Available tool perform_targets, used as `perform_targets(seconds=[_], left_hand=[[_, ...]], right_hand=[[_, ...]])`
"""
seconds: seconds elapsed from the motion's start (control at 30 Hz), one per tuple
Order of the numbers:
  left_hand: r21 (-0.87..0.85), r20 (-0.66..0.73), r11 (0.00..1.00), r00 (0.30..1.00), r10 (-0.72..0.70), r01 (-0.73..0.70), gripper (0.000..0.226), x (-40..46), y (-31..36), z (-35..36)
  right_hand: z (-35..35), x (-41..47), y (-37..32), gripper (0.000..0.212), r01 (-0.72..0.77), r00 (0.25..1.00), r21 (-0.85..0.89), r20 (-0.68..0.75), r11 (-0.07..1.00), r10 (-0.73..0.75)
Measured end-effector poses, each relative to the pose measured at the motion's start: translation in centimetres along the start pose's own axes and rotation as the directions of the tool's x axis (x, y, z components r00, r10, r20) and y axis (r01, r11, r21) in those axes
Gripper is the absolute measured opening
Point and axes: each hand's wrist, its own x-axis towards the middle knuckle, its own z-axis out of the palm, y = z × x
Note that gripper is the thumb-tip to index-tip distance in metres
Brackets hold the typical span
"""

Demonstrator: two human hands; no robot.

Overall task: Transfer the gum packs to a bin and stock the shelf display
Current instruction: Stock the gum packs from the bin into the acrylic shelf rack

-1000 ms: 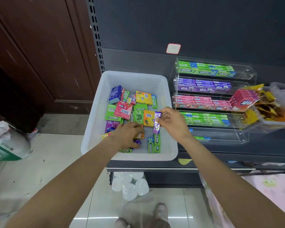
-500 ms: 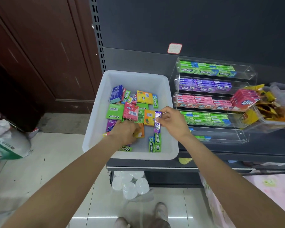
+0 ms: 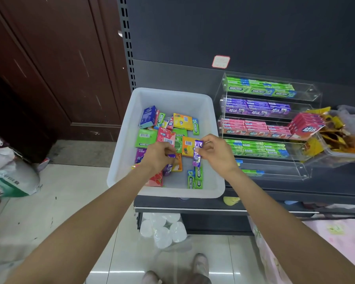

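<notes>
A white plastic bin (image 3: 199, 99) sits on the dark shelf and holds several loose gum packs in green, pink, orange, purple and blue. My right hand (image 3: 217, 154) pinches a purple gum pack (image 3: 197, 153) upright above the bin's right side. My left hand (image 3: 158, 155) reaches down into the bin's middle, its fingers curled round a small purple pack (image 3: 171, 155) beside an orange pack (image 3: 177, 163). To the right stands a clear tiered shelf display (image 3: 307, 171) with rows of green, purple and pink gum.
A stack of pink boxes (image 3: 306, 125) leans on the display's right end, next to a clear tub of yellow wrappers (image 3: 340, 140). Bags (image 3: 10, 177) lie on the tiled floor at left. White cups (image 3: 164, 228) sit under the shelf. A brown door (image 3: 49, 68) is at left.
My left hand has lifted slightly from the bin floor and now grips a small purple pack. My right hand keeps the purple pack almost still.
</notes>
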Motion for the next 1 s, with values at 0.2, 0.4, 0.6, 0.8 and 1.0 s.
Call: perform_targets(seconds=[0.2,0.4,0.6,0.8,1.0], left_hand=[[-0.181,-0.114,0.979,0.991,0.069,-0.089,0.023,-0.2,3.1,-0.4],[-0.320,-0.205,0.923,0.967,0.150,-0.211,0.012,0.2,9.4,0.2],[-0.542,-0.239,0.809,0.964,0.112,-0.228,0.018,1.9,16.2,3.1],[-0.750,-0.131,0.660,0.989,-0.066,-0.055,0.023,4.9,22.8,8.3],[-0.804,-0.207,0.584,0.973,-0.100,-0.111,0.028,7.6,26.9,12.1]], right_hand=[[-1.4,-0.6,-0.6,0.022,-0.040,0.996,0.155,-0.077,0.987,0.053],[-6.1,-1.5,-0.7,0.017,-0.003,0.983,0.450,-0.161,0.893,0.084],[-13.2,-1.2,1.6,0.029,-0.009,0.976,0.539,-0.180,0.842,0.126],[-21.3,1.1,6.1,0.043,-0.013,0.983,0.528,-0.148,0.849,0.106],[-27.6,5.0,9.2,0.018,0.049,0.985,0.365,-0.170,0.930,0.014]])
